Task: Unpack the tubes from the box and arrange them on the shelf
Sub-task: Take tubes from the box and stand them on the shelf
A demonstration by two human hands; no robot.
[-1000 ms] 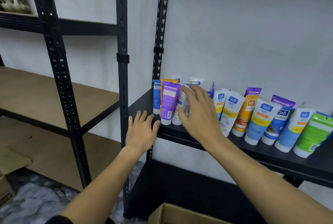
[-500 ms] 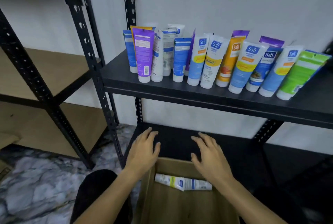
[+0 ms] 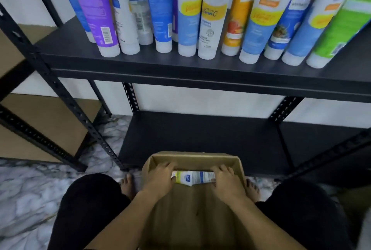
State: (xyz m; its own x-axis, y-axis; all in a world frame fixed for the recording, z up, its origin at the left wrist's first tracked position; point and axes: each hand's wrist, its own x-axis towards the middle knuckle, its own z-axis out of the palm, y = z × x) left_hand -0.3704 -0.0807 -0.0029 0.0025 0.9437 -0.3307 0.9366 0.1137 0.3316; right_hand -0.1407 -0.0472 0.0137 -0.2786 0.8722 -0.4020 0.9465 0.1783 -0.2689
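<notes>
Head view:
Tube [image 3: 192,178]: lies flat in box [image 3: 237,166], 6 o'clock below shelf [image 3: 180,65].
Left hand [image 3: 160,179]: grips its left end.
Right hand [image 3: 226,181]: grips its right end.
Handling: probably light, soft, slick; hold mid-body.

Twelve tubes [image 3: 208,14] on the shelf [image 3: 180,65], one tube in box [image 3: 193,177].

Storeroom, black metal racking [image 3: 180,69], rows of stocked tubes [image 3: 208,12]
</notes>
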